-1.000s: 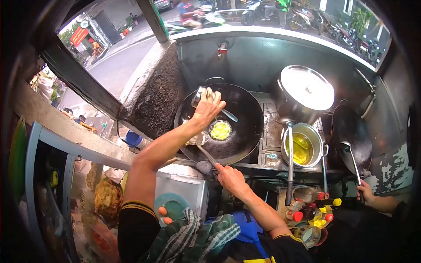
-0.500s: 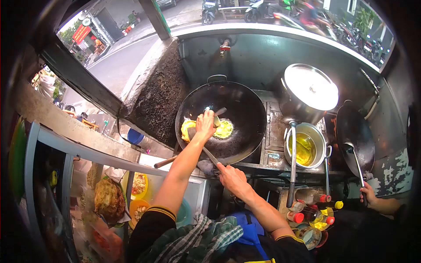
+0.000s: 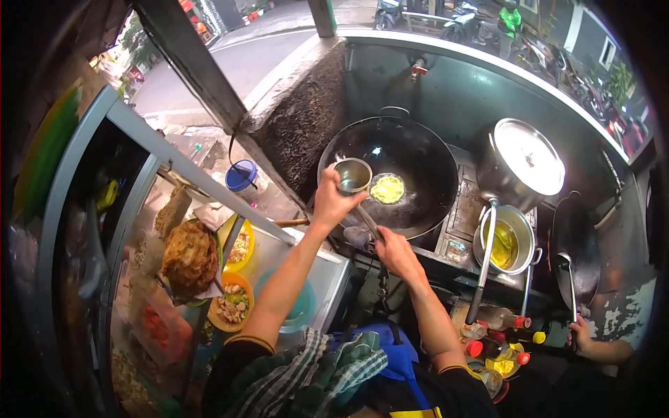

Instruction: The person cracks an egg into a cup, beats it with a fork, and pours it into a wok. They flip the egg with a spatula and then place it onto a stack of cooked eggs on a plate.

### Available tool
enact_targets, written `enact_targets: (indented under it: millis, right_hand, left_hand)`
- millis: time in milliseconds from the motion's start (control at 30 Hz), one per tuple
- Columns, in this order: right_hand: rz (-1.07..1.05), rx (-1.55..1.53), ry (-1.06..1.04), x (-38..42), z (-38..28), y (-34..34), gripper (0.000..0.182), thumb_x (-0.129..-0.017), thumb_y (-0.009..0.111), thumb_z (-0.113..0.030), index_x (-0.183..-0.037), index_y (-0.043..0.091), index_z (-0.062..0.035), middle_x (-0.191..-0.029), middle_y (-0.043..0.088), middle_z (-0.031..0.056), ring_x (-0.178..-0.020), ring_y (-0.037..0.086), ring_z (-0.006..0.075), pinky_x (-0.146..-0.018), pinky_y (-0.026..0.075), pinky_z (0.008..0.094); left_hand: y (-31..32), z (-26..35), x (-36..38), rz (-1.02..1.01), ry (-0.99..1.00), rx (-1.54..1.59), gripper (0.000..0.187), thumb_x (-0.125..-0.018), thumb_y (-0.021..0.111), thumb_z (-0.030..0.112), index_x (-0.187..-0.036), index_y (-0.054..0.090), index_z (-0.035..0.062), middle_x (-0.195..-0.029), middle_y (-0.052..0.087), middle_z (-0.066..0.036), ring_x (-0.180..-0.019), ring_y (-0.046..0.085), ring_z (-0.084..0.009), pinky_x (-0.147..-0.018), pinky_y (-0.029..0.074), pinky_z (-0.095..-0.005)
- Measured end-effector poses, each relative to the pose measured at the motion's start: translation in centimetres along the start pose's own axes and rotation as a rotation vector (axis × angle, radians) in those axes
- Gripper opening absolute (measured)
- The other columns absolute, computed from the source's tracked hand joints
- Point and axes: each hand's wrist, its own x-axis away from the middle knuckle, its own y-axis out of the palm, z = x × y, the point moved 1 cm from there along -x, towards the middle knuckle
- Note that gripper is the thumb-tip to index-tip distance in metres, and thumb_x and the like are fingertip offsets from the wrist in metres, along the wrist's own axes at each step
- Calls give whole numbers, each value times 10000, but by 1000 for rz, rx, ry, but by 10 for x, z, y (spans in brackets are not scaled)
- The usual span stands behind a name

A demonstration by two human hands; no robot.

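Note:
My left hand (image 3: pixel 333 202) is closed on a small metal cup (image 3: pixel 352 171), tipped so that its inside shows, above the left side of the large black wok (image 3: pixel 425 188). Lower right, my right hand (image 3: pixel 398 252) grips the handle of a spatula (image 3: pixel 369 221). The spatula's blade is hidden behind my left hand and the cup. Just right of the cup, a yellow egg piece (image 3: pixel 387 189) lies in the wok. A dark cloth (image 3: pixel 359 238) is at the wok's near edge.
Right of the wok stand a lidded pot (image 3: pixel 527 157) and an oil pot (image 3: pixel 524 263) with a long-handled ladle (image 3: pixel 482 261) across it. Another person's hand (image 3: pixel 582 337) holds a ladle in a second wok (image 3: pixel 575 240). Bottles (image 3: pixel 503 318) and food bowls (image 3: pixel 249 322) are near me.
My view has shifted left. My left hand has raised the cup, now showing its open top. The spatula blade, visible earlier, is hidden, as is the egg portion on the left.

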Motion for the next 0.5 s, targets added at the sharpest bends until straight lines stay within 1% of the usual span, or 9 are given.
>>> enact_targets:
  millis: [67, 100, 133, 200, 267, 300, 367, 467, 500]
  right_hand:
    - [68, 142, -135, -8, 0, 10, 355, -881, 595, -134, -1203, 554, 12, -924, 666, 270, -907, 644, 470, -820, 509, 550]
    - [55, 189, -170, -8, -8, 9, 315, -880, 612, -154, -1165, 567, -28, -961, 673, 244, -937, 641, 461, -809, 511, 548]
    - [48, 192, -173, -11, -13, 7, 315, -880, 612, -154, -1165, 567, -28, -961, 673, 244, -937, 641, 461, -809, 511, 548]
    - [-142, 321, 13, -23, -20, -3, 289, -876, 623, -178, -1137, 573, -67, -1019, 679, 223, -972, 638, 448, -830, 519, 538]
    - [-115, 334, -54, -29, -15, -14, 357, -865, 619, -186, -1210, 605, -94, -1024, 694, 216, -974, 652, 439, -886, 527, 517]
    - [-142, 305, -4, -34, -15, -23, 391, -860, 613, -183, -1242, 612, -96, -1059, 690, 223, -1004, 650, 431, -909, 522, 507]
    - [-197, 264, 94, -44, -15, -34, 451, -850, 597, -181, -1289, 625, -86, -1149, 669, 242, -1077, 639, 408, -967, 504, 475]
    - [-187, 234, -20, -44, -13, -39, 447, -853, 593, -180, -1286, 620, -72, -1132, 672, 249, -1066, 644, 409, -962, 503, 476]
    - [-174, 190, -17, -43, -17, -43, 441, -855, 597, -180, -1280, 621, -66, -1130, 669, 256, -1068, 643, 406, -958, 502, 478]
  left_hand:
    - [-43, 15, 35, -40, -23, -8, 772, -622, 944, 286, -1190, 480, 47, -964, 551, -71, -885, 550, -214, -806, 480, -364]
    - [-65, 25, 58, -16, -64, -17, 826, -622, 948, 284, -1249, 473, 32, -983, 550, -65, -887, 537, -202, -807, 475, -359]
    - [-85, 36, 83, 10, -105, -26, 881, -621, 951, 281, -1308, 466, 16, -1002, 549, -59, -889, 524, -191, -807, 471, -353]
    - [-120, 55, 126, -16, -257, -115, 826, -617, 957, 287, -1221, 466, 12, -1079, 558, -102, -889, 514, -197, -804, 463, -350]
    - [-139, 51, 172, 59, -237, -136, 684, -631, 948, 270, -1039, 442, 57, -933, 469, -72, -907, 545, -276, -866, 476, -384]
    - [-147, 50, 192, 66, -238, -131, 684, -631, 948, 270, -1039, 442, 57, -933, 469, -72, -907, 545, -276, -866, 476, -384]
    - [-160, 51, 225, 20, -314, -246, 731, -637, 952, 274, -1032, 373, 65, -1270, 542, -203, -933, 526, -213, -815, 454, -349]
    - [-170, 57, 248, 59, -319, -160, 727, -643, 951, 218, -1013, 341, 82, -1349, 484, -215, -1026, 531, -226, -829, 473, -348]
    - [-173, 57, 253, 48, -366, -97, 726, -648, 948, 172, -1008, 321, 97, -1411, 413, -223, -1125, 517, -244, -863, 494, -358]
